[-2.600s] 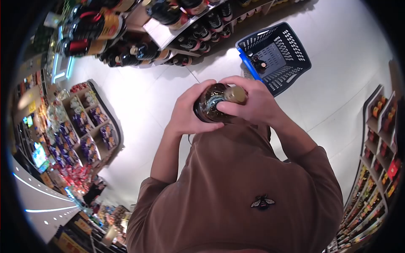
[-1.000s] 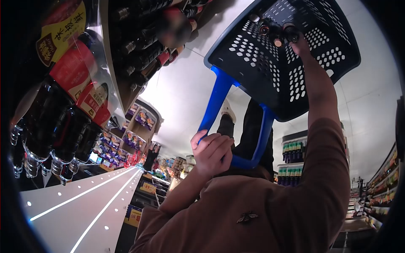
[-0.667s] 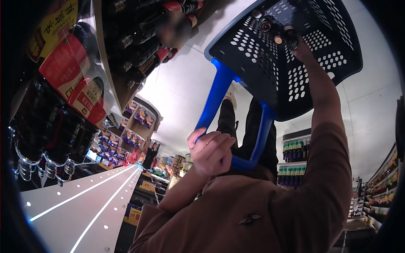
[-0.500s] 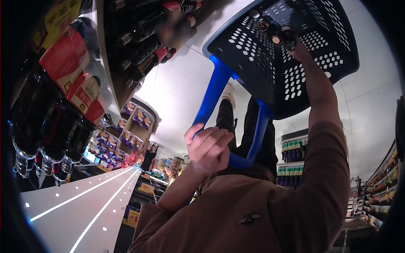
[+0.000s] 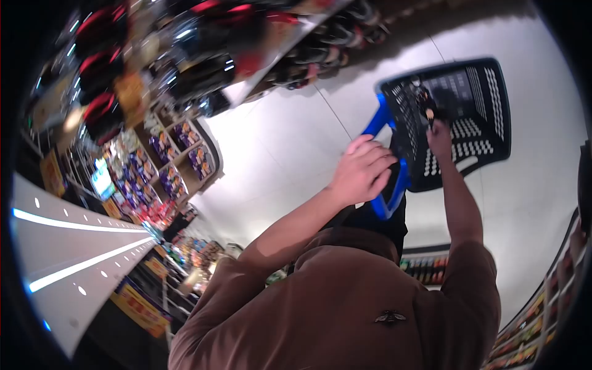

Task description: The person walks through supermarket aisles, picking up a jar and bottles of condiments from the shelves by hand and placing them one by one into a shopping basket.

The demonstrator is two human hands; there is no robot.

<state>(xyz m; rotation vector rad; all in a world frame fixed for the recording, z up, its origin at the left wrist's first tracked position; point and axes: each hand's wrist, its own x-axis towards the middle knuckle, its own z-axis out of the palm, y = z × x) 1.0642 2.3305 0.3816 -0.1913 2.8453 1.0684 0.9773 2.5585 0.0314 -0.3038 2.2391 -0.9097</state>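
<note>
Below me is a dark shopping basket (image 5: 478, 150) with slotted sides and a blue handle (image 5: 398, 180). My left hand (image 5: 365, 165) has its fingers curled round the handle. Inside the basket, my right hand (image 5: 439, 139) is closed on a dark bottle (image 5: 430, 117) with a pale cap end. Another dark glass shape lies beside it, blurred, so I cannot make out how it rests. The palm side of my right hand is hidden.
Shelves of dark bottles (image 5: 314, 58) run along the upper left, smeared by motion. A rack of purple packages (image 5: 172, 148) stands at the left. More stocked shelves (image 5: 524, 336) line the lower right. Pale floor (image 5: 277, 123) lies around the basket.
The view has swung, and the basket appears smaller, lower and further right. My left hand has moved up and right in view with the handle. My right hand remains inside the basket.
</note>
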